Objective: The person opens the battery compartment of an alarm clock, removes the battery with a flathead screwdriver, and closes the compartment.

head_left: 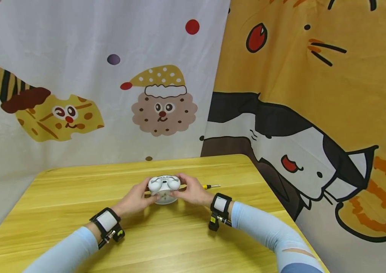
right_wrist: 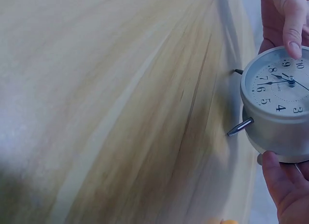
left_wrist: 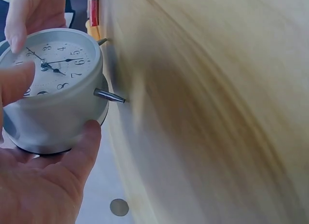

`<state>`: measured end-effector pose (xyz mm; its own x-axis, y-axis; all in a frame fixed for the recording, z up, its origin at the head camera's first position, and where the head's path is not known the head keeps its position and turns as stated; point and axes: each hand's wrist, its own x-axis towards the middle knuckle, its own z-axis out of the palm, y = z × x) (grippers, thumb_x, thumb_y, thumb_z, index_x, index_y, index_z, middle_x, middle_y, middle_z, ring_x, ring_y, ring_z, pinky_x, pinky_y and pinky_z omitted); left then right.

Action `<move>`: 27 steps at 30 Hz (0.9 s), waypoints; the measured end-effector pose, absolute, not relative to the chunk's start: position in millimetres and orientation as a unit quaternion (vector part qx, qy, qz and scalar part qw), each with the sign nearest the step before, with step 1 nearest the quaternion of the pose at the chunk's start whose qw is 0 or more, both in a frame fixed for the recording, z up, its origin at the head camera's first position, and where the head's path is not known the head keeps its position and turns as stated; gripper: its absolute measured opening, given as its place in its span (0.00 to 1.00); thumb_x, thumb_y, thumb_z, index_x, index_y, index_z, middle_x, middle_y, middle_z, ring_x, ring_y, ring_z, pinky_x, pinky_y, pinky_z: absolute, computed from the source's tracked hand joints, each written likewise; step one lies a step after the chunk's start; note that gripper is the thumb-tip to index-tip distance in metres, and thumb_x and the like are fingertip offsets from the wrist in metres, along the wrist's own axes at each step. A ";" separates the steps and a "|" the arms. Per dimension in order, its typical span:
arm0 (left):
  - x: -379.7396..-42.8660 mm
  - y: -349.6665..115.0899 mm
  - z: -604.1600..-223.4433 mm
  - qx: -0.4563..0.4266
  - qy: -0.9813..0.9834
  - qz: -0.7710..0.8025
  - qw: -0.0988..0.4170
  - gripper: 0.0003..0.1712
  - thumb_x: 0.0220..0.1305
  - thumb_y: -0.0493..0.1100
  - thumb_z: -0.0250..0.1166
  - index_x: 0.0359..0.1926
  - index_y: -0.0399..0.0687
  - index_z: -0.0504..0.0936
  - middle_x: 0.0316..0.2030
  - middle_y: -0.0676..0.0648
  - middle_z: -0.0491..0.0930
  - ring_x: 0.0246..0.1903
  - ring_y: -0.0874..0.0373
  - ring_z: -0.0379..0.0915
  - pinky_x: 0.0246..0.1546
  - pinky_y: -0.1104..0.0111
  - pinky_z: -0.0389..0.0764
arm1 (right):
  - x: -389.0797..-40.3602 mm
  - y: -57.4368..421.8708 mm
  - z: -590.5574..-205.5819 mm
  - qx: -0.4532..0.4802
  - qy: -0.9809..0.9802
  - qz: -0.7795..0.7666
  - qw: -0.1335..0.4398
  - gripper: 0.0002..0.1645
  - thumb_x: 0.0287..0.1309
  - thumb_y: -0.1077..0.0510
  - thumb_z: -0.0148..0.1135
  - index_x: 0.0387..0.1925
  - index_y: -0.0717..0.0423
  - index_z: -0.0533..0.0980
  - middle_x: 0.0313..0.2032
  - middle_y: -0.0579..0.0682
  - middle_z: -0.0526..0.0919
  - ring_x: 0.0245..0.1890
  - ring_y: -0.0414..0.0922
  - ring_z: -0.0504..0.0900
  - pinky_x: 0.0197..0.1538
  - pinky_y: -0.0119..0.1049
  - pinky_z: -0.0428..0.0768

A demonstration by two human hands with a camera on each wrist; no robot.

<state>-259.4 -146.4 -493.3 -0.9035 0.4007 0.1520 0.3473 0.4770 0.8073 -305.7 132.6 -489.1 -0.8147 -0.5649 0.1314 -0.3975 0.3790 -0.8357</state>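
A white twin-bell alarm clock [head_left: 164, 185] is between both hands over the wooden table, its dial toward the person. My left hand [head_left: 135, 198] grips its left side, thumb at the front rim and fingers round the back, as the left wrist view shows. On the opposite side my right hand [head_left: 193, 190] holds it the same way. Numerals, hands and two short metal legs of the clock [left_wrist: 63, 64] show in the left wrist view. Whether the legs touch the table cannot be told. Just behind my right hand lies a yellow-handled screwdriver [head_left: 209, 186].
The yellow wood-grain table [head_left: 77, 189] has rounded far corners. Behind it hangs a white curtain [head_left: 87, 30] with cartoon prints, and an orange cat-print curtain [head_left: 281, 76] hangs at the right. A small red object [left_wrist: 94, 10] lies near the screwdriver's orange part in the left wrist view.
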 end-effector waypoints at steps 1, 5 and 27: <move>-259.6 -145.7 -493.5 0.210 0.859 0.466 0.032 0.41 0.77 0.47 0.74 0.80 0.38 0.67 0.72 0.30 0.81 0.70 0.30 0.82 0.69 0.42 0.85 | -306.0 132.8 -489.2 -0.290 0.827 -0.475 0.087 0.36 0.67 0.53 0.82 0.71 0.54 0.77 0.68 0.57 0.86 0.68 0.58 0.86 0.59 0.35 0.91; -259.8 -144.2 -494.3 0.185 0.857 0.479 0.044 0.44 0.79 0.49 0.73 0.83 0.37 0.63 0.74 0.30 0.79 0.71 0.30 0.80 0.71 0.40 0.83 | -306.5 132.9 -490.5 -0.281 0.823 -0.485 0.092 0.39 0.67 0.53 0.82 0.73 0.56 0.76 0.69 0.58 0.85 0.70 0.59 0.85 0.60 0.36 0.90; -261.2 -140.4 -496.0 0.088 0.803 0.588 0.048 0.44 0.73 0.44 0.78 0.79 0.30 0.68 0.72 0.26 0.76 0.69 0.29 0.81 0.65 0.54 0.89 | -306.6 138.2 -493.0 -0.206 0.811 -0.545 0.053 0.39 0.60 0.56 0.86 0.71 0.57 0.81 0.62 0.58 0.91 0.61 0.54 0.90 0.64 0.44 0.90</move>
<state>-261.2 -140.4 -496.0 -0.9799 0.1977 0.0265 0.0849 0.2931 0.9523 -306.6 138.2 -493.0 -0.9092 -0.3927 0.1381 -0.2761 0.3205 -0.9061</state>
